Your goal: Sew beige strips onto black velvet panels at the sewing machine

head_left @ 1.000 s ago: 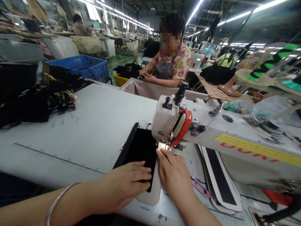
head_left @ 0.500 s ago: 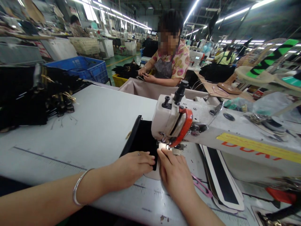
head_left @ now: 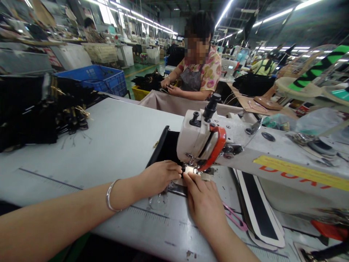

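A black fabric piece (head_left: 167, 147) with a thick black edge lies under the head of a white sewing machine (head_left: 207, 140), running away from me. My left hand (head_left: 158, 176) presses its near end with curled fingers, right at the presser foot (head_left: 189, 169). My right hand (head_left: 203, 202) lies flat on the table beside it, fingertips touching the foot and the piece's near edge. A silver bangle (head_left: 110, 196) sits on my left wrist.
A heap of black pieces with gold fittings (head_left: 40, 112) lies at the table's left. A blue crate (head_left: 95, 78) stands behind it. Black-and-white strips (head_left: 256, 205) and pink snips (head_left: 233, 216) lie right of my hands. Another person (head_left: 199, 69) works across the table.
The black piece has fed away from me under the machine head. Both my hands followed it forward; my left fingers went from flat to curled at the foot.
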`<state>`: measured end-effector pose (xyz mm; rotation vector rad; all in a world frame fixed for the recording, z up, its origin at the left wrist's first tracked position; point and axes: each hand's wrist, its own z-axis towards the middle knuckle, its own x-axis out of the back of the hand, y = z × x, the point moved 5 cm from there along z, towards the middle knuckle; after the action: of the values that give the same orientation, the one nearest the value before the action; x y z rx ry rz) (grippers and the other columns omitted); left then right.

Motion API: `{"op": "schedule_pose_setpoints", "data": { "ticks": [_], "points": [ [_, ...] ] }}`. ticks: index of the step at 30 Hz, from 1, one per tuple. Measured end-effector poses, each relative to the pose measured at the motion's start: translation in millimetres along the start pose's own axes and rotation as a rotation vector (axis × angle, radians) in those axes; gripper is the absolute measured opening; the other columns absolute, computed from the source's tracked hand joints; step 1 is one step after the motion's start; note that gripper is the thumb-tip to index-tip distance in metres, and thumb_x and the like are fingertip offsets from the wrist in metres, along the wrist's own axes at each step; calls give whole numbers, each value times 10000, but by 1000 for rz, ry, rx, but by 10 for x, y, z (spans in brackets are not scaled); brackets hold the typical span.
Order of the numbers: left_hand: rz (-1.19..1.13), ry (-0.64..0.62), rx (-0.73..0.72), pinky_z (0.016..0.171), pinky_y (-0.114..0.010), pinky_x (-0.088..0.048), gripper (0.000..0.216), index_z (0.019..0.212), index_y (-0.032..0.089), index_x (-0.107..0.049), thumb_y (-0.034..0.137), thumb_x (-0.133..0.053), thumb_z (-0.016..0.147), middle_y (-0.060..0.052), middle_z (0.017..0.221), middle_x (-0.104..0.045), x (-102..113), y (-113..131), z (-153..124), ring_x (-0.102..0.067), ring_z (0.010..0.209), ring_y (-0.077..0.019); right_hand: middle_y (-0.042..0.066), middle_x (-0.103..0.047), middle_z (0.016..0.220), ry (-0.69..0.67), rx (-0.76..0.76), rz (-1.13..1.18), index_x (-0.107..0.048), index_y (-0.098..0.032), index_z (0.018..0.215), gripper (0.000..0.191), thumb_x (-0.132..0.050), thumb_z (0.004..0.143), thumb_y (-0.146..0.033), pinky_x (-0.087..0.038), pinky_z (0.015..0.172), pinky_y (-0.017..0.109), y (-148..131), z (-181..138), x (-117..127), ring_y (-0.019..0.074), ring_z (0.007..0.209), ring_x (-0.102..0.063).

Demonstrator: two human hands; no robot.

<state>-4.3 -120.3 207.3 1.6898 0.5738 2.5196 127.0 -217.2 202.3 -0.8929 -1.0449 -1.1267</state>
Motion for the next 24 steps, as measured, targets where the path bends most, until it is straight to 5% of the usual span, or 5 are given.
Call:
{"op": "schedule_pose_setpoints", "data": {
  "ticks": [10,24],
  "points": [
    [-25,83,157,1061,-324,-465,275,1032,200,-747,77,-520,940,-42,1194,-705,26,-215,153,-623,1156,-195,102,-551,1408,-45,-32,-17,-460,-171,1451,482,-437,970,-158,-424,906,463,6,62,-26,300,1105,-533],
    [22,155,160,986,-312,-508,279,962,204,-754,63,-521,906,-31,1086,-733,18,-276,171,-660,1060,-191,112,-571,1382,-42,-50,-2,-447,-172,1460,526,-467,936,-142,-422,968,458,-7,110,-29,292,1158,-525]
  ]
}}
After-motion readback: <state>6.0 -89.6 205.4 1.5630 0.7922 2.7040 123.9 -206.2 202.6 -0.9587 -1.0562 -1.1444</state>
